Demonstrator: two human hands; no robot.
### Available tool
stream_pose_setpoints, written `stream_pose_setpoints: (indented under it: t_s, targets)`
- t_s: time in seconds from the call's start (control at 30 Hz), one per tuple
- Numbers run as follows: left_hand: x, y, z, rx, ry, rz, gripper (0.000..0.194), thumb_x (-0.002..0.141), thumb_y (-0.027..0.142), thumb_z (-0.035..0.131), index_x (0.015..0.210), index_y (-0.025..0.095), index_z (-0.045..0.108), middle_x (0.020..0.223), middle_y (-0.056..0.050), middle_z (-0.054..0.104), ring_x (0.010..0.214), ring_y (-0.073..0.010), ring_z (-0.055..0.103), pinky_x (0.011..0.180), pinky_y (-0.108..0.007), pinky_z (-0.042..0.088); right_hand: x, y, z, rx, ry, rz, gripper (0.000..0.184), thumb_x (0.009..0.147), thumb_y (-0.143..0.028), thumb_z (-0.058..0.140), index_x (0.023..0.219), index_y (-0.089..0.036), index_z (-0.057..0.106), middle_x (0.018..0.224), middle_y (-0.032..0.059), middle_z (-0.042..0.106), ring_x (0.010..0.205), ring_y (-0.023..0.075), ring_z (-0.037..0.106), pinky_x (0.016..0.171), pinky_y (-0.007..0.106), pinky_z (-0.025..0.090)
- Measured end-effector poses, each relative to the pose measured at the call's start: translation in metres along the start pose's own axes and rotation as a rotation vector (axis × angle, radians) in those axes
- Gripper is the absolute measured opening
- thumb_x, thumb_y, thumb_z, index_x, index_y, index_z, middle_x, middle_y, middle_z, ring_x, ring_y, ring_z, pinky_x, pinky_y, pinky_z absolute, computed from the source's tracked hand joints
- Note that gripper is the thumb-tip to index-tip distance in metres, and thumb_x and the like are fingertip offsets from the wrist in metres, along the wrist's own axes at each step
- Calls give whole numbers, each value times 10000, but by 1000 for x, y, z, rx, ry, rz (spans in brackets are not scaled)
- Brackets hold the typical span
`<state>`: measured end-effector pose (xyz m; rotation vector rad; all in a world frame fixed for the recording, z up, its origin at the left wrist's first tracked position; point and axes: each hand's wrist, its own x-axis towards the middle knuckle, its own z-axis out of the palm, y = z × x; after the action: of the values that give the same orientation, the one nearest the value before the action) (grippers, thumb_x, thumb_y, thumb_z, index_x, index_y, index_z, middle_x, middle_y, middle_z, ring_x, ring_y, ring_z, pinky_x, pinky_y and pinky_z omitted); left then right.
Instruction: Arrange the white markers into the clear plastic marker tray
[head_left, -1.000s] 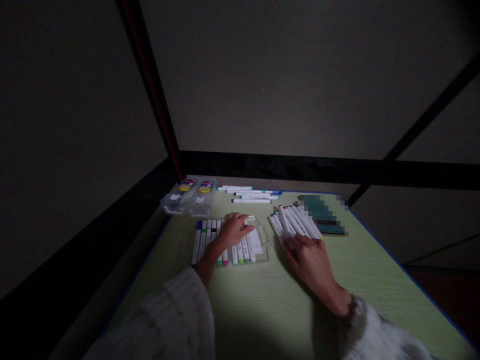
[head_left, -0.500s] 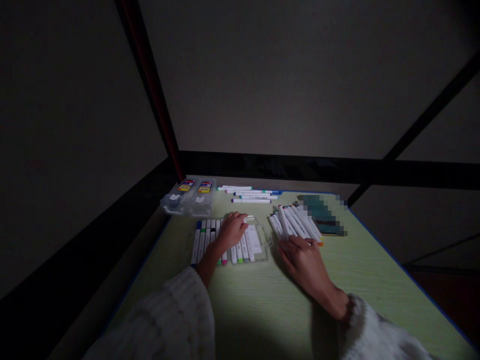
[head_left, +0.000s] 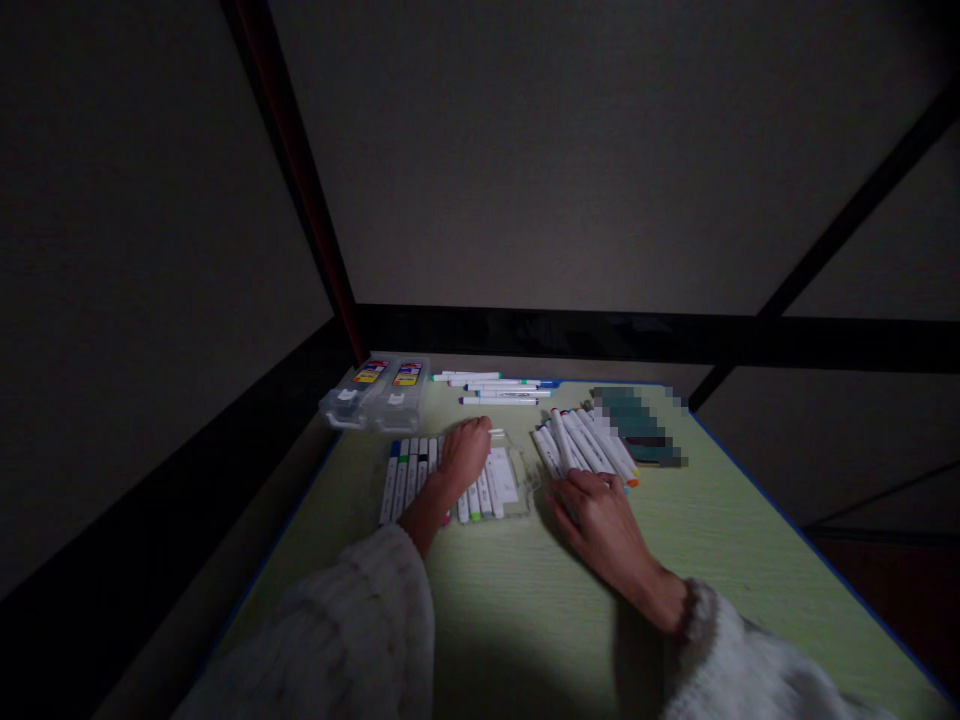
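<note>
A clear plastic case lies flat on the table, with a row of white markers side by side in it. Over the middle of that row is my left hand, fingers curled down; what they hold, if anything, is hidden beneath the hand. To the right, a loose pile of white markers lies slanted, with coloured caps showing. My right hand rests at the near end of this pile. Its fingers are loosely bent and touch the markers, and the thumb is apart from them.
Two clear cases with bright labels stand at the table's back left. Several more markers lie along the back edge. A dark green flat item, partly blurred out, is behind the pile. The light green table has a blue edge.
The view has shifted slightly. My left hand has turned and moved up a little over the row. My right hand stays by the pile almost unmoved.
</note>
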<state>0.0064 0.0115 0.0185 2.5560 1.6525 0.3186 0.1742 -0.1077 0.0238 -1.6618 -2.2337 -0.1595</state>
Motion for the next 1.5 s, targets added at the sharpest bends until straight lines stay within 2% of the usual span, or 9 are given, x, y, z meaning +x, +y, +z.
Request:
stream_pose_setpoints:
  t_s: [0.33, 0.67, 0.87, 0.93, 1.03, 1.13, 1.27, 1.37, 1.5]
  targets:
    - [7, 2, -8, 69, -48, -38, 200, 852, 139, 339, 914, 140, 529, 902, -121, 635, 815, -198, 616, 695, -308, 455, 1, -2, 0, -6, 21, -24, 232, 852, -212, 395, 788, -165, 613, 705, 41, 567, 711, 163, 521, 698, 299, 239]
    - [11, -1, 3, 127, -14, -81, 257, 875, 133, 270, 1029, 138, 475, 905, -133, 630, 836, -206, 615, 705, -308, 455, 1, -4, -2, -2, 2, -27, 217, 846, -202, 400, 809, -166, 611, 711, 40, 570, 721, 169, 527, 705, 304, 247]
    - [19, -2, 7, 130, 10, -99, 239, 863, 143, 327, 1078, 135, 432, 820, -120, 631, 769, -205, 620, 671, -304, 463, -1, -4, 1, 6, 2, -20, 216, 848, -208, 404, 832, -170, 616, 731, 45, 574, 741, 174, 527, 706, 307, 248]
    - [20, -2, 7, 124, 31, -80, 235, 857, 140, 344, 1074, 137, 433, 877, -125, 613, 804, -206, 606, 685, -306, 464, -1, -4, 2, 14, -4, -16, 216, 850, -209, 404, 850, -172, 617, 737, 46, 574, 748, 178, 526, 711, 310, 249]
    - [19, -2, 7, 126, 88, -43, 236, 840, 144, 389, 1070, 132, 442, 1046, -147, 539, 985, -222, 527, 795, -320, 436, -1, -4, 2, 27, -3, -18, 213, 851, -212, 408, 871, -176, 616, 737, 45, 574, 753, 181, 524, 721, 313, 251]
    - [19, -4, 9, 130, 166, -13, 243, 831, 160, 401, 1059, 110, 470, 1075, -151, 513, 1055, -245, 466, 866, -357, 394, 0, -5, 2, 34, -4, -20, 207, 847, -206, 412, 859, -174, 616, 736, 45, 571, 754, 177, 522, 724, 309, 253]
    - [22, -11, 17, 97, 224, 16, 342, 838, 216, 389, 1155, 100, 436, 1249, -160, 427, 1188, -250, 350, 966, -382, 310, 0, -7, 0, 39, -18, -13, 203, 845, -196, 414, 865, -170, 614, 739, 44, 569, 760, 180, 523, 722, 310, 255]
    - [26, -17, 23, 87, 208, 38, 426, 850, 284, 363, 1231, 94, 385, 1367, -147, 318, 1282, -248, 216, 1033, -408, 208, -1, -8, -2, 45, -35, -7, 200, 842, -186, 417, 871, -167, 615, 759, 48, 571, 775, 186, 525, 728, 314, 258]
    - [29, -20, 26, 88, 127, 50, 494, 861, 343, 309, 1285, 92, 334, 1408, -125, 260, 1304, -235, 179, 1045, -424, 184, -1, -8, -1, 51, -46, -4, 186, 832, -184, 437, 883, -170, 616, 767, 46, 568, 774, 188, 524, 726, 318, 263]
